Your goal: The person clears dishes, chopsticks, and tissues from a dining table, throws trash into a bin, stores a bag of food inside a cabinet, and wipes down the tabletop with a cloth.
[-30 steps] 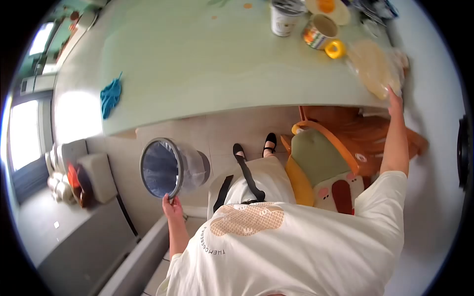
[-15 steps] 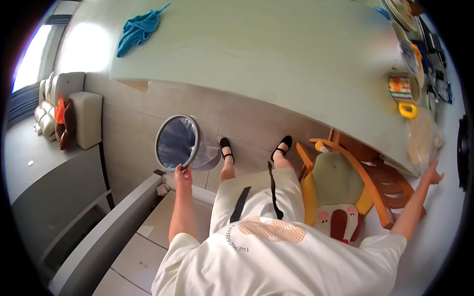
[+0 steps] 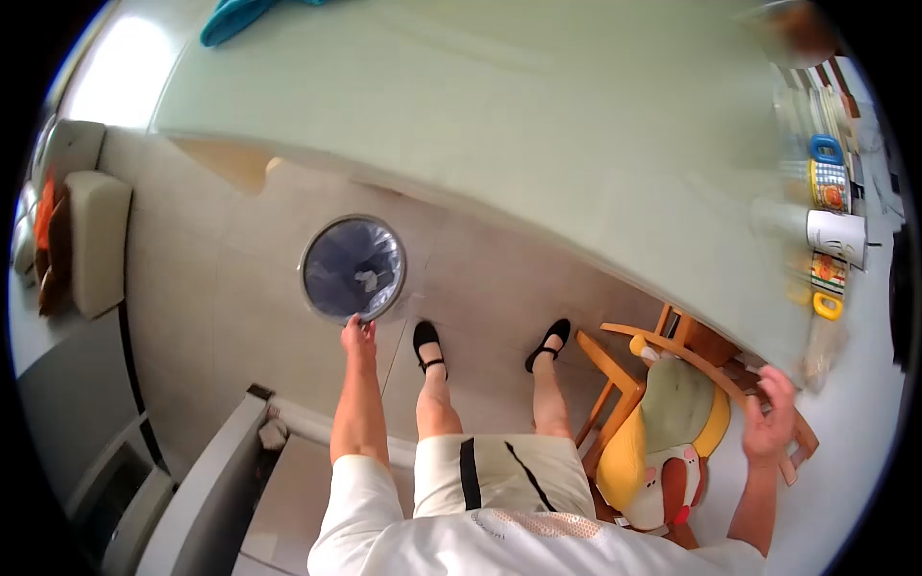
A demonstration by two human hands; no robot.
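Bin (image 3: 331, 261) in left hand (image 3: 358, 332), shirt lettering (image 3: 489, 524) unreadable

right hand (image 3: 771, 422): moved off bag (image 3: 824, 353) | bin (image 3: 305, 271): white scrap (image 3: 366, 279) now visible

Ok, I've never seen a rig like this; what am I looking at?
There's no machine here, just a person working bare-handed, seen from one head-worn camera looking forward and down. The left hand holds a lined bin by its rim; a whitish scrap lies inside. The right hand is open and looks empty, near the corner of the table. On that table are a blue cloth, a white container, a blue-handled mug and a yellow-handled mug.
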